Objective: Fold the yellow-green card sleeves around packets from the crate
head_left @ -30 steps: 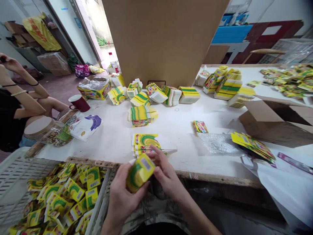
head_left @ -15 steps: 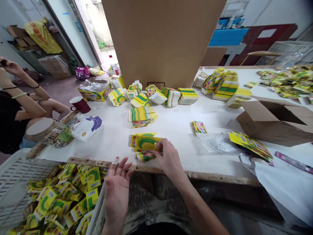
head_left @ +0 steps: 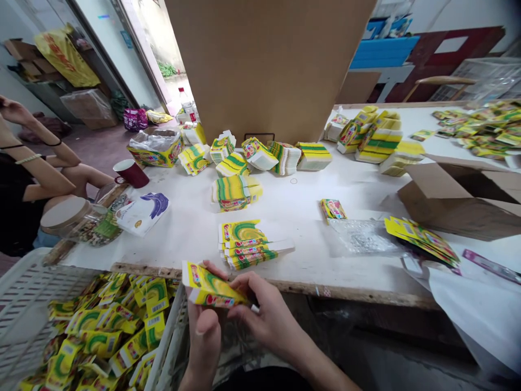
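Both my hands are on a small yellow-and-green cardboard box (head_left: 214, 285), its sides spread so that it has depth, just off the table's front edge. My right hand (head_left: 260, 309) pinches its right end between thumb and fingers. Behind and under the left part of the box lie the fingers of my left hand (head_left: 205, 331), a fingertip showing above it, while the left thumb stands away from the box. Beyond them, a fanned stack of flat boxes (head_left: 244, 244) of the same print lies on the table.
A white crate (head_left: 22, 296) filled with yellow boxes stands at lower left. Several bundles of boxes (head_left: 313, 156) line the back below a big cardboard sheet (head_left: 268, 60). An open carton (head_left: 439, 198) and bubble wrap (head_left: 362, 237) lie right. A person (head_left: 44, 168) sits at left.
My right hand has brought one box from the stack down and left to my left hand. That box looked flat and is now spread. My left hand, empty before, now supports it.
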{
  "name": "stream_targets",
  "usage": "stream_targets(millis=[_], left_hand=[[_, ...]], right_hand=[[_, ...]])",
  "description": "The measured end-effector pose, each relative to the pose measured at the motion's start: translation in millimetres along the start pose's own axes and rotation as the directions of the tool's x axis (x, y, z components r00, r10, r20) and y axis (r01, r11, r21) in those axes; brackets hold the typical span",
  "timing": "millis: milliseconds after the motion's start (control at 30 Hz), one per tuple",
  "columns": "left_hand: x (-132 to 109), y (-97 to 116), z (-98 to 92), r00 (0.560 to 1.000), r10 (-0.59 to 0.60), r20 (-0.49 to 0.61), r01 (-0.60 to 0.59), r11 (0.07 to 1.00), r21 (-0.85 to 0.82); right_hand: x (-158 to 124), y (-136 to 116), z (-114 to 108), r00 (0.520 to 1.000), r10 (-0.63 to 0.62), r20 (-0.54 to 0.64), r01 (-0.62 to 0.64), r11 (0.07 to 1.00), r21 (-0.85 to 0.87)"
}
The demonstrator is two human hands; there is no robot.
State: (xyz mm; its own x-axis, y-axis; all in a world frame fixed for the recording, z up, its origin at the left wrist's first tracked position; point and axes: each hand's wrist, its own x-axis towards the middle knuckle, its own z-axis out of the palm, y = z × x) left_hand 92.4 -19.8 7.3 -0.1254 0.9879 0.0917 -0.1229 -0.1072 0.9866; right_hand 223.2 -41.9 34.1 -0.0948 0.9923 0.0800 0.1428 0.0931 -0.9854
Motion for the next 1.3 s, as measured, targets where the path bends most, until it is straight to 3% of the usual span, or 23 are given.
stream_targets(millis=[100, 167, 267, 333, 400, 433, 500, 533, 633, 700, 767, 867, 933, 1067, 1200, 1300], left_hand=[[-5, -8, -11.8, 0.998, -0.057, -0.019, 0.057, 0.998, -0.018], [-4, -3, -18.4, 0.999, -0.035, -0.003, 0.035, 0.999, 0.006], [7, 18, -30.4, 0.985, -0.011, 0.171, 0.018, 0.999, -0.04], [15, 34, -38.5, 0.941, 0.045, 0.334, -0.037, 0.999, -0.03], [18, 47, -41.6, 0.877, 0.083, 0.474, -0.174, 0.973, 0.151], [18, 49, -40.0, 0.852, 0.04, 0.522, -0.233, 0.922, 0.309], [13, 48, -30.9, 0.849, -0.058, 0.526, -0.301, 0.765, 0.57], [9, 44, -24.5, 0.851, -0.071, 0.52, -0.326, 0.705, 0.63], [-2, 29, -6.7, 0.869, 0.063, 0.49, -0.424, 0.603, 0.675], [-7, 21, 0.2, 0.864, 0.165, 0.476, -0.479, 0.559, 0.677], [-10, 18, 3.4, 0.838, 0.206, 0.506, -0.528, 0.545, 0.652], [-9, 17, 4.4, 0.789, 0.215, 0.576, -0.586, 0.545, 0.599], [-6, 17, 3.9, 0.775, 0.22, 0.593, -0.604, 0.534, 0.591], [0, 15, 3.3, 0.767, 0.202, 0.609, -0.609, 0.528, 0.592], [3, 17, 5.4, 0.739, 0.064, 0.671, -0.564, 0.604, 0.563], [2, 15, 5.8, 0.757, 0.031, 0.653, -0.509, 0.655, 0.559]], right_hand=[[2, 0, -17, 0.996, -0.072, -0.058, 0.066, 0.994, -0.092], [3, -1, -27, 0.989, -0.124, -0.08, 0.115, 0.987, -0.112], [3, -2, -40, 0.942, -0.313, -0.119, 0.282, 0.933, -0.221], [2, -4, -48, 0.892, -0.445, -0.083, 0.377, 0.831, -0.408], [0, -7, -53, 0.861, -0.507, 0.042, 0.442, 0.703, -0.557], [-1, -8, -53, 0.851, -0.513, 0.112, 0.473, 0.656, -0.587], [-5, -9, -49, 0.838, -0.522, 0.16, 0.507, 0.635, -0.583], [-7, -8, -46, 0.843, -0.529, 0.1, 0.487, 0.669, -0.562], [-9, -1, -35, 0.858, -0.428, -0.284, 0.311, 0.873, -0.376], [-8, 3, -30, 0.907, -0.189, -0.375, 0.179, 0.982, -0.062], [-5, 6, -27, 0.978, 0.062, -0.197, 0.0, 0.953, 0.302], [1, 6, -26, 0.976, 0.185, 0.114, -0.217, 0.795, 0.566], [4, 6, -27, 0.975, 0.175, 0.135, -0.221, 0.795, 0.565], [6, 9, -27, 0.99, 0.137, 0.014, -0.129, 0.886, 0.445], [5, 12, -22, 0.994, 0.113, -0.005, -0.103, 0.918, 0.382], [1, 13, -21, 0.999, 0.025, -0.042, -0.014, 0.968, 0.251]])
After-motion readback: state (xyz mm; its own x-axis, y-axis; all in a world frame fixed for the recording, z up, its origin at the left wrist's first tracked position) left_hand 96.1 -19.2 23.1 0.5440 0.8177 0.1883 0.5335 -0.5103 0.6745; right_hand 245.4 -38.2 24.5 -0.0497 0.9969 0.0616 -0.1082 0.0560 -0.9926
